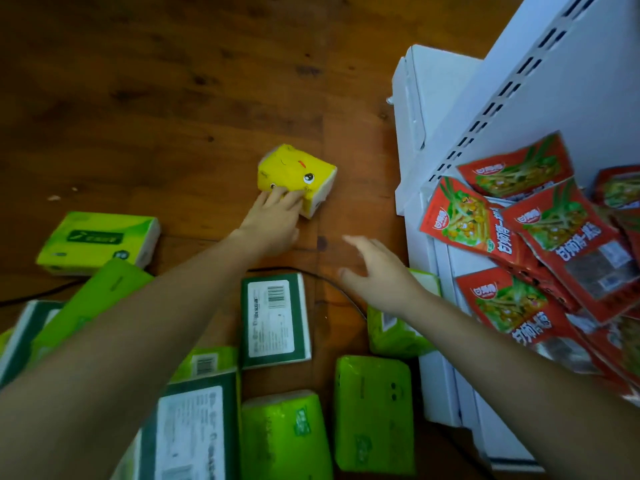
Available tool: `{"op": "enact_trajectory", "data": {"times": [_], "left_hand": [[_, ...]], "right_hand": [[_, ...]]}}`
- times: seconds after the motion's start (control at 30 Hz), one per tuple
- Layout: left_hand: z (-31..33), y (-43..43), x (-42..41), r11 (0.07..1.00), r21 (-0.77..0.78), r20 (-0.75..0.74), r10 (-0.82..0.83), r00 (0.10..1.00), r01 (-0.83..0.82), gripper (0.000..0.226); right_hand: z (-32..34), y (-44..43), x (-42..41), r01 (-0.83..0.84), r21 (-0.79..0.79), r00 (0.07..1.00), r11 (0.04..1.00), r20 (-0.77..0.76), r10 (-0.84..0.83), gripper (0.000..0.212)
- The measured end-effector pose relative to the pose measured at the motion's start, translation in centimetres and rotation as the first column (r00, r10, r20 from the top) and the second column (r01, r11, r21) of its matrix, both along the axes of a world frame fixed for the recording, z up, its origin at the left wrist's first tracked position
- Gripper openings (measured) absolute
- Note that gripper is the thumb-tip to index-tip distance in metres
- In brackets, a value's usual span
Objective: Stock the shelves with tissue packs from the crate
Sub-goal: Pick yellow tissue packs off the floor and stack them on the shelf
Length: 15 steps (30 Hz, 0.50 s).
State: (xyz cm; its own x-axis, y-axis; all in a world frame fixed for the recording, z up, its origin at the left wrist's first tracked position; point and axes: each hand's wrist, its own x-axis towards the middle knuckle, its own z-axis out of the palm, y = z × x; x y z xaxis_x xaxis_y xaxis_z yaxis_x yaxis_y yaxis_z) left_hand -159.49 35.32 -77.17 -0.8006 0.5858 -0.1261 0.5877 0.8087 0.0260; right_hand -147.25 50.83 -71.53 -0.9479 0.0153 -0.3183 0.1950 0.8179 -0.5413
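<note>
Starting from the wooden floor [156,98], which fills most of the view, you have the white shelf unit [433,116] standing along your right with red snack packets [554,237] heaped on its tier. No crate shows. Green tissue packs [374,410] lie scattered flat on the boards close to you, several under and between your forearms. The yellow tissue pack [294,171] sits alone beyond them, well apart from the shelf and to its left. Its long side seems to run roughly across the line of your left arm, with the right end angled towards you. Your left hand [273,223] is the nearer one. It is stretched straight ahead, its fingertips [277,194] laid on the pack's near edge and the thumb off to the side, not yet wrapped round. Your right hand [377,271] hovers short of the pack, fingers spread, holding nothing, between the pack and the shelf. You will likely need to close the left hand over that near edge, then carry the pack rightward.
</note>
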Motion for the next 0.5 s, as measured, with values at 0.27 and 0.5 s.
{"op": "enact_trajectory", "data": {"times": [0.27, 0.5], "left_hand": [[1.1, -7.9, 5.0, 0.966, 0.044, 0.105, -0.257, 0.961, 0.254, 0.046], [1.7, -3.5, 4.3, 0.796, 0.384, 0.62, 0.153, 0.77, -0.468, 0.06]], "right_hand": [[-0.4, -2.0, 1.0, 0.147, -0.056, 0.989, 0.988, -0.016, -0.148, 0.056], [-1.2, -3.4, -1.8, 0.326, -0.212, 0.945, 0.921, 0.064, -0.319, 0.068]]}}
